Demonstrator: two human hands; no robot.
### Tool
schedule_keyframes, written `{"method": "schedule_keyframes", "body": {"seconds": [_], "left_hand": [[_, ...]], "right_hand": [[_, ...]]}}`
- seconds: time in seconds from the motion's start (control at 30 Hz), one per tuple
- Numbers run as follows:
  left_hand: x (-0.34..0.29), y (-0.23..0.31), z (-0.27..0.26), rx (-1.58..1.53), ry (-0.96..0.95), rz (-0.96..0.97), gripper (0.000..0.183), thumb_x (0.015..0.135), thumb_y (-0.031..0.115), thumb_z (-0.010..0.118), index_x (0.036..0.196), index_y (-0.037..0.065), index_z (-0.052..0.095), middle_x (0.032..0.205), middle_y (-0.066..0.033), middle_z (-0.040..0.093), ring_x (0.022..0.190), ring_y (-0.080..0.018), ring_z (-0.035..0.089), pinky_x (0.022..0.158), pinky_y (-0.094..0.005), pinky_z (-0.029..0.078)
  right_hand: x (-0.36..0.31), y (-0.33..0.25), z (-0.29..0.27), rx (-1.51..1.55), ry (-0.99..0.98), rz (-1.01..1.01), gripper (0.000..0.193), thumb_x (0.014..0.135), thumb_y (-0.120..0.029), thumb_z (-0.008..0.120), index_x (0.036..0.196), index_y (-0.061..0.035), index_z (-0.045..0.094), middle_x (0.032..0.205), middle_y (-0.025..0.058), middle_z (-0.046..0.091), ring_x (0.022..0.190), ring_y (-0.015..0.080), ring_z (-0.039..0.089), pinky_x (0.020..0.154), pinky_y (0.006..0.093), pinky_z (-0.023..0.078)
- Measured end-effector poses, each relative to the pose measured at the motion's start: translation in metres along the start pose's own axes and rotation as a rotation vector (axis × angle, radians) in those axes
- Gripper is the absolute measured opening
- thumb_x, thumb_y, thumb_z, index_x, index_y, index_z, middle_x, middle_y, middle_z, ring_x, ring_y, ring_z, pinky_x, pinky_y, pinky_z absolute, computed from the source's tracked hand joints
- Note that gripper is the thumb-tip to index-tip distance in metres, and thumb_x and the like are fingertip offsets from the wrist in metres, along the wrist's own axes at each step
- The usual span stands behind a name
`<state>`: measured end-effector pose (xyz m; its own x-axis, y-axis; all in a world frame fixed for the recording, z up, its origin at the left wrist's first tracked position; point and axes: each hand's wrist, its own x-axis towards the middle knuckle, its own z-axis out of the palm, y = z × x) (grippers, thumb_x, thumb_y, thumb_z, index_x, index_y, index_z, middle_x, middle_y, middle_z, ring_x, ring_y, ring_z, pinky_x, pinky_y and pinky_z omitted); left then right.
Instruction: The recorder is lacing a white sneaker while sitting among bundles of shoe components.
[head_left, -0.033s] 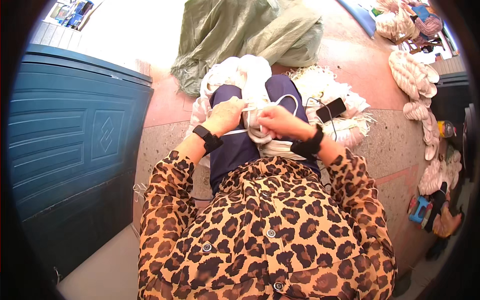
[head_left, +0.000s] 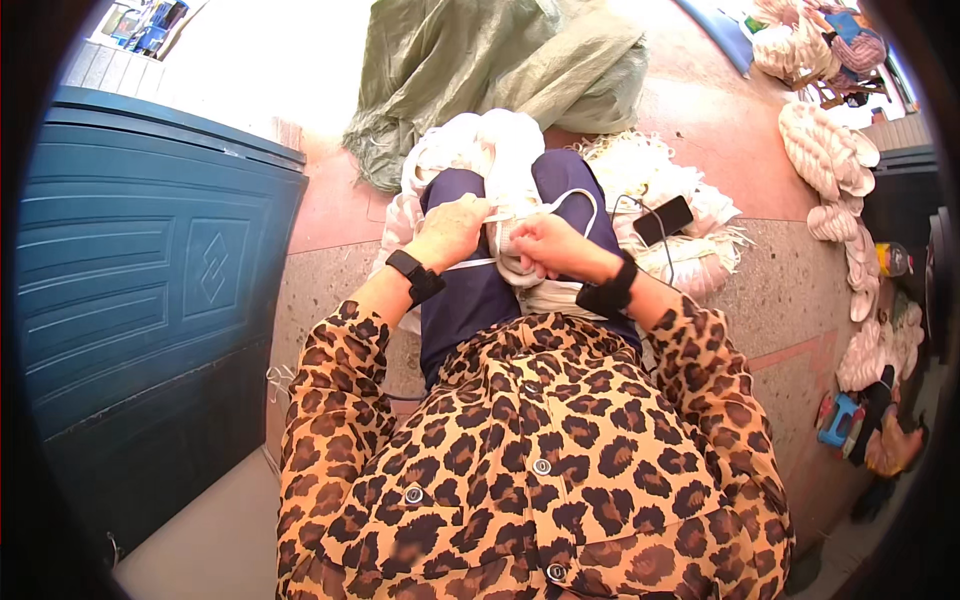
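Between my knees lies a bundle of white knitted fabric [head_left: 513,240], with more white fabric [head_left: 505,140] heaped beyond it. A white cord [head_left: 578,194] crosses the bundle and loops over my right knee. My left hand [head_left: 455,230] is closed at the bundle's left side, with the cord running from its fingertips. My right hand [head_left: 556,246] is bent in a pinch over the bundle's right side; its fingertips partly hide what they hold. Dark bands sit on both wrists.
A dark phone [head_left: 662,220] with a cable rests on a pile of white fringed fabric [head_left: 700,250] to my right. Beyond my knees lies a green woven sack [head_left: 480,70]. A blue panelled door [head_left: 150,260] stands left. White twisted bundles [head_left: 822,150] line the right side.
My right hand and wrist have shifted slightly left, its fingers now curled a little differently over the bundle. My left hand has stayed in place.
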<state>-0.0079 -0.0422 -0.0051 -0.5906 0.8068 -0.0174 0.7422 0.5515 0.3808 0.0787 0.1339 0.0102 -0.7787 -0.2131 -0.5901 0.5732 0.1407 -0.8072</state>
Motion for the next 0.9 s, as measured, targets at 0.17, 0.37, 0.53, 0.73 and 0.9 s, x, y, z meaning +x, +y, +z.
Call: {"method": "schedule_keyframes", "body": {"seconds": [0.17, 0.37, 0.53, 0.73, 0.9], "left_hand": [[-0.002, -0.002, 0.004, 0.077, 0.018, -0.013, 0.007, 0.077, 0.007, 0.046, 0.081, 0.004, 0.051, 0.071, -0.0157, 0.055, 0.068, -0.0331, 0.057, 0.06, -0.0423, 0.045], [-0.002, 0.015, -0.005, 0.146, 0.072, -0.136, 0.007, 0.076, 0.008, 0.047, 0.074, 0.004, 0.052, 0.062, -0.0159, 0.059, 0.059, -0.0308, 0.061, 0.052, -0.0384, 0.049], [-0.004, 0.021, 0.001, 0.211, 0.161, -0.199, 0.005, 0.075, 0.008, 0.049, 0.073, 0.004, 0.052, 0.059, -0.0144, 0.058, 0.056, -0.0277, 0.062, 0.048, -0.0356, 0.049], [-0.005, 0.016, 0.002, 0.345, 0.193, -0.294, 0.003, 0.075, 0.004, 0.047, 0.073, 0.005, 0.049, 0.059, -0.0125, 0.058, 0.057, -0.027, 0.061, 0.048, -0.0357, 0.049], [-0.004, 0.022, 0.009, 0.231, 0.242, -0.37, 0.003, 0.075, 0.006, 0.048, 0.075, 0.004, 0.049, 0.063, -0.0168, 0.058, 0.061, -0.0309, 0.061, 0.053, -0.0378, 0.049]], "right_hand": [[0.028, 0.023, 0.017, -0.349, 0.326, -0.391, 0.02, 0.083, -0.008, 0.042, 0.089, 0.0028, 0.058, 0.058, 0.0115, 0.055, 0.043, 0.0169, 0.052, 0.043, 0.0288, 0.043], [0.045, 0.029, 0.026, -0.829, 0.512, -0.545, 0.009, 0.076, -0.005, 0.048, 0.074, 0.0019, 0.054, 0.064, 0.0181, 0.055, 0.06, 0.0301, 0.057, 0.054, 0.0361, 0.046], [0.044, 0.022, 0.029, -0.969, 0.511, -0.523, 0.009, 0.074, -0.006, 0.051, 0.072, 0.0029, 0.052, 0.064, 0.018, 0.054, 0.059, 0.0336, 0.056, 0.055, 0.0389, 0.046], [-0.015, -0.036, -0.02, -0.25, -0.34, 0.042, 0.015, 0.086, -0.016, 0.046, 0.084, -0.0032, 0.053, 0.061, 0.0031, 0.053, 0.051, 0.0115, 0.053, 0.046, 0.0254, 0.044], [-0.089, -0.078, -0.069, 0.518, -0.446, -0.607, 0.008, 0.091, -0.012, 0.042, 0.096, -0.008, 0.047, 0.054, -0.0018, 0.047, 0.044, 0.0107, 0.049, 0.076, 0.0287, 0.044]]}}
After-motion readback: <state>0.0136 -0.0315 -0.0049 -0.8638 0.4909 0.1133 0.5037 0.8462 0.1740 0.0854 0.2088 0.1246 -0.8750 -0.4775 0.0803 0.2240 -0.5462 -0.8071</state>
